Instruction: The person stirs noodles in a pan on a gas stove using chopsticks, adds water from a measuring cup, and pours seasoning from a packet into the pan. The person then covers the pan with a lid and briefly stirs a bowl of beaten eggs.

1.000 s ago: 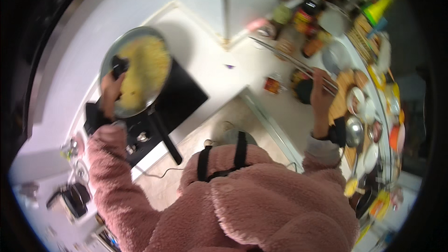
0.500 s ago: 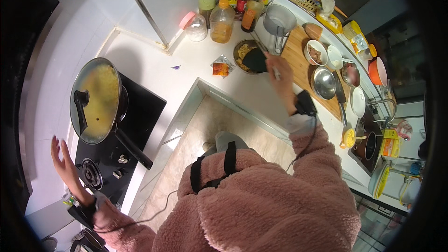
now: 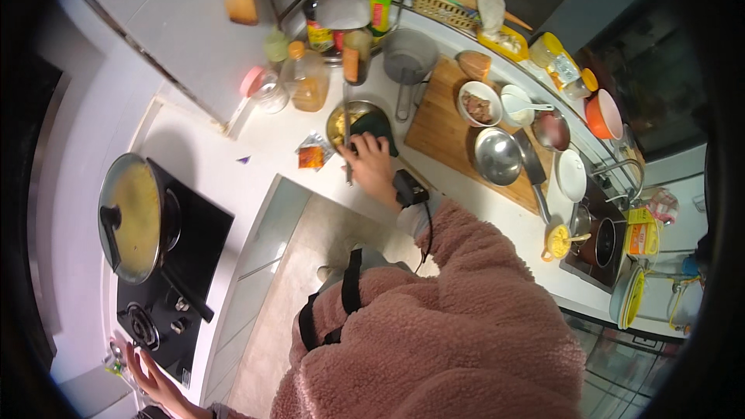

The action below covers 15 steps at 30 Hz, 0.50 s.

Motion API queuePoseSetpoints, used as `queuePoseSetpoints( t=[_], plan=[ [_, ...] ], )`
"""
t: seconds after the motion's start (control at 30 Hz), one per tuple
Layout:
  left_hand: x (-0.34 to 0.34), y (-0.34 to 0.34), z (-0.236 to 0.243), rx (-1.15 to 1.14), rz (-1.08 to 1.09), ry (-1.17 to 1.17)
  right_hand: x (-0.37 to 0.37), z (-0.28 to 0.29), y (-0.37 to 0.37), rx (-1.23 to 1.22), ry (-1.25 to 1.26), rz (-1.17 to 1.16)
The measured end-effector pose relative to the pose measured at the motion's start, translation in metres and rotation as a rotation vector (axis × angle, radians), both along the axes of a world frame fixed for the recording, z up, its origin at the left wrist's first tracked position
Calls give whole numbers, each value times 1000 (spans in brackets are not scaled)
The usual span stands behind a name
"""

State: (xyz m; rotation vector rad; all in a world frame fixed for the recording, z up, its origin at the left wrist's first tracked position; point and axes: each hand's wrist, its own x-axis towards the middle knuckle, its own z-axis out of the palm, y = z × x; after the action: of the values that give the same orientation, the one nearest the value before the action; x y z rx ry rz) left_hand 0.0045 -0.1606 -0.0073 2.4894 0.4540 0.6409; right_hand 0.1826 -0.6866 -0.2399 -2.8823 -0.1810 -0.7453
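My right hand (image 3: 371, 161) reaches over a small metal bowl (image 3: 332, 126) with yellowish food in it. Its fingers are apart above a dark green spatula head (image 3: 380, 130), whose handle runs under my wrist. A thin straight utensil (image 3: 348, 174) crosses the bowl beside my thumb; blur hides whether they touch. Low at the left, my left hand (image 3: 155, 376) is empty, fingers stretched out, near the stove's front corner. A lidded pan (image 3: 132, 217) of yellow food sits on the black stove (image 3: 203, 244).
An orange packet (image 3: 310, 157) lies left of the bowl. Jars, sauce bottles (image 3: 306, 81) and a grey pot (image 3: 409, 54) stand behind. The cutting board (image 3: 434, 120) at the right has a bowl of meat (image 3: 477, 105), a ladle (image 3: 498, 157) and a cleaver (image 3: 531, 159) on or beside it.
My right hand has swung from the bowl's right side to its near side, its fingers now spread. The left hand has dropped lower. The whole view has shifted.
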Motion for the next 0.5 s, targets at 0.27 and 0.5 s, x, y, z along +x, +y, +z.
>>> queuePoseSetpoints(
  t=[0.27, 0.5],
  plan=[
    [5, -37, -5, 47, -73, 87, -25, 26, -12, -9, 8, -6],
    [15, -147, -21, -568, -569, 12, -173, 57, -81, 401, -52, -8]
  ],
)
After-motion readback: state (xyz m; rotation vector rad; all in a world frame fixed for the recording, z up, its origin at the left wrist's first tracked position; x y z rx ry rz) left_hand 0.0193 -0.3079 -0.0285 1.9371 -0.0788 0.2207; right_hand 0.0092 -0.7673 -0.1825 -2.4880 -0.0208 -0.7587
